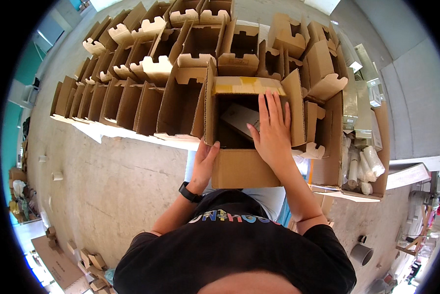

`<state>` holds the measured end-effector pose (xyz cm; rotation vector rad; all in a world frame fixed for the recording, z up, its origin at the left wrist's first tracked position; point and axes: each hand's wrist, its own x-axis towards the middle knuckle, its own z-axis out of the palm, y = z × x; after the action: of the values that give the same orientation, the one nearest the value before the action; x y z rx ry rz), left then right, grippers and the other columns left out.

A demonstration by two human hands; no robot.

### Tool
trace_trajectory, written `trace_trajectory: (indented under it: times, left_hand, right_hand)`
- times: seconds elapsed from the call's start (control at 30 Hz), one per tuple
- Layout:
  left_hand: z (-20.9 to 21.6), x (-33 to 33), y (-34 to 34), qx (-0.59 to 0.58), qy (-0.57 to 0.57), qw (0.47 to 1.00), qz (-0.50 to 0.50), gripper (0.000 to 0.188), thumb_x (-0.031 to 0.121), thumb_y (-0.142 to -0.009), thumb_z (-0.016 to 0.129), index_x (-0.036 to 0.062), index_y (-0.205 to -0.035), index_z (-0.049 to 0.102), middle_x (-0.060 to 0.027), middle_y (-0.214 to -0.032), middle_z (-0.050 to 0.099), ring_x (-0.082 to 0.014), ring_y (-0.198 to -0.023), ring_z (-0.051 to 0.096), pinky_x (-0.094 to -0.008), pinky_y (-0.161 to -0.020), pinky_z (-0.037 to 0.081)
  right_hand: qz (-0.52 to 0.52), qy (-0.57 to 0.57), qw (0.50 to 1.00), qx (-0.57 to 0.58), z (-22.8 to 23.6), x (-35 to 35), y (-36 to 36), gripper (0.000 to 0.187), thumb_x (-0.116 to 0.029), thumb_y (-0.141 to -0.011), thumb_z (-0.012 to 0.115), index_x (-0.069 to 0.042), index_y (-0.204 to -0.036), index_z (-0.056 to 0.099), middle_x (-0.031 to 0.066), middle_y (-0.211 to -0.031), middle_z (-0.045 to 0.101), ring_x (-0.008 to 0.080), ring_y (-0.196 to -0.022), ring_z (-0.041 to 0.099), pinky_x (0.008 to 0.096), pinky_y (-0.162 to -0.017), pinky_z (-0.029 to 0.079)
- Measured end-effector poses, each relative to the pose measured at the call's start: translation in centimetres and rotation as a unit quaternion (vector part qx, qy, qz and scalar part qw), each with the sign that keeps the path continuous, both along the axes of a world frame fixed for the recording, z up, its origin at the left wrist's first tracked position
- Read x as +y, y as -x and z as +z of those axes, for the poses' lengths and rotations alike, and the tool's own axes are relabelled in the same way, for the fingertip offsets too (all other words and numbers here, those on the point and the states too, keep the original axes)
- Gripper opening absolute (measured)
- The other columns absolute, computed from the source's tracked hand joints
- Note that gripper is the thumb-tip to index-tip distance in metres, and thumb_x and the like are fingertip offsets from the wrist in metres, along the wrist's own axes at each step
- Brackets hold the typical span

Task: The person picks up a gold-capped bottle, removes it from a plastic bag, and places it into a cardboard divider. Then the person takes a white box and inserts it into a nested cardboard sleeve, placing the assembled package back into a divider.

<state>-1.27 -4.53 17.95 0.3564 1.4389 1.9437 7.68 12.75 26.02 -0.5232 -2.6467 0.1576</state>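
Note:
An open cardboard box (247, 168) is held in front of me, its flaps spread and yellowed tape along the far flap. My left hand (206, 161) grips its near left corner, thumb in front and the other fingers partly hidden behind the cardboard. Over the right side of the opening my right hand (273, 134) reaches with long, straight fingers, the tips near the far flap. A white carton (240, 119) lies tilted inside the box, partly covered by this hand; whether they touch I cannot tell.
Rows of open cardboard bins (181, 103) fill the table beyond and to the left. On the right, a larger cardboard tray (328, 169) holds plastic-wrapped white pieces (372, 161), with pale slim boxes (362, 108) stacked beside. A grey bucket (362, 254) stands on the floor at lower right.

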Motion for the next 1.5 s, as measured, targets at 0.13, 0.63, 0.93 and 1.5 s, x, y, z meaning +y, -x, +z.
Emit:
trace_trajectory:
  times: [0.13,0.63,0.93,1.5]
  left_hand:
    - [0.0,0.2,-0.2,-0.003,-0.019,1.000,0.003,0.038,0.016,-0.098,0.053,0.0042,-0.132,0.042,0.0023,-0.109,0.053,-0.0057,-0.099,0.046,-0.0219,-0.088,0.038]
    - [-1.6,-1.0,0.2,-0.068,-0.127,0.987,-0.075,0.068,0.031,-0.096,0.049,-0.0034,-0.147,0.021,-0.0124,-0.147,0.034,-0.0199,-0.136,0.031,-0.0309,-0.112,0.021]
    - [-2.2,-0.3,0.4,-0.109,-0.101,0.988,-0.048,0.070,0.034,-0.096,0.048,-0.0028,-0.148,0.019,-0.0125,-0.151,0.030,-0.0208,-0.139,0.027,-0.0325,-0.114,0.018]
    - [-0.1,0.3,0.6,-0.082,-0.060,0.994,-0.039,0.063,0.009,-0.091,0.050,-0.0043,-0.146,0.022,-0.0143,-0.148,0.033,-0.0227,-0.134,0.035,-0.0330,-0.111,0.026]
  right_hand:
    - [-0.005,0.010,0.999,-0.037,-0.2,-0.4,-0.9,0.069,-0.023,-0.082,0.068,0.002,-0.138,0.037,0.0190,-0.146,0.032,0.0320,-0.139,0.027,0.0507,-0.113,0.021]
    - [0.011,0.006,0.997,-0.079,-2.6,0.0,-1.1,0.066,-0.040,-0.088,0.057,0.007,-0.133,0.043,0.0187,-0.143,0.040,0.0264,-0.135,0.036,0.0449,-0.113,0.022]
    - [0.012,0.006,0.997,-0.072,-2.6,-0.1,-1.2,0.065,-0.039,-0.088,0.058,0.008,-0.132,0.045,0.0193,-0.142,0.041,0.0272,-0.134,0.037,0.0447,-0.112,0.023]
    - [0.005,0.050,0.993,-0.107,-1.8,-0.4,-1.1,0.067,-0.019,-0.081,0.066,0.005,-0.137,0.039,0.0166,-0.146,0.037,0.0263,-0.137,0.033,0.0435,-0.114,0.022]
